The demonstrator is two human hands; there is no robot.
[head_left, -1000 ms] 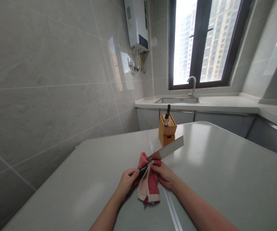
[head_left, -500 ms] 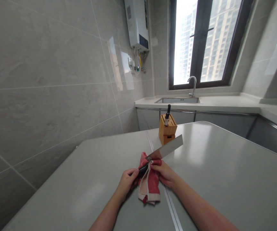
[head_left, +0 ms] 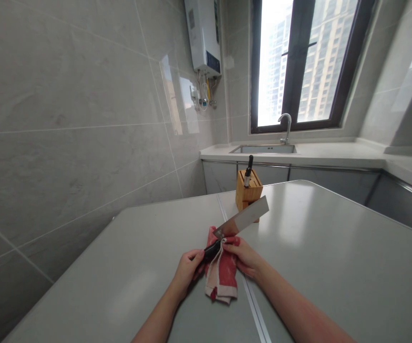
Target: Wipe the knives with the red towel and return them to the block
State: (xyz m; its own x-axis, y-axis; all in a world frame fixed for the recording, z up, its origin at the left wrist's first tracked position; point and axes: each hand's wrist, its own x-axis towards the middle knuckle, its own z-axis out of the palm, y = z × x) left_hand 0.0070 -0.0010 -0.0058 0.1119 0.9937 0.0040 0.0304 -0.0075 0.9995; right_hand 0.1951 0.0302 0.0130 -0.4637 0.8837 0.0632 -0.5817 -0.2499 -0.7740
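Note:
My left hand (head_left: 189,266) is closed around the end of the black handle of a cleaver (head_left: 244,218). The broad steel blade points up and to the right, its tip in front of the knife block. My right hand (head_left: 243,256) grips a red and pale pink towel (head_left: 227,275) close to where the handle meets the blade. Part of the towel lies behind the handle, and the rest hangs below between my hands. Some fingers of both hands are hidden by the towel and handle.
A wooden knife block (head_left: 248,190) with one black-handled tool in it stands on the grey table (head_left: 149,238) beyond the blade. Past the table are a counter (head_left: 342,148) with a sink (head_left: 238,149) and a faucet (head_left: 289,127). A tiled wall borders the left side.
The cleaver has turned slightly in my left hand, its tip moving a little up and to the left. Both hands keep their hold and have barely moved.

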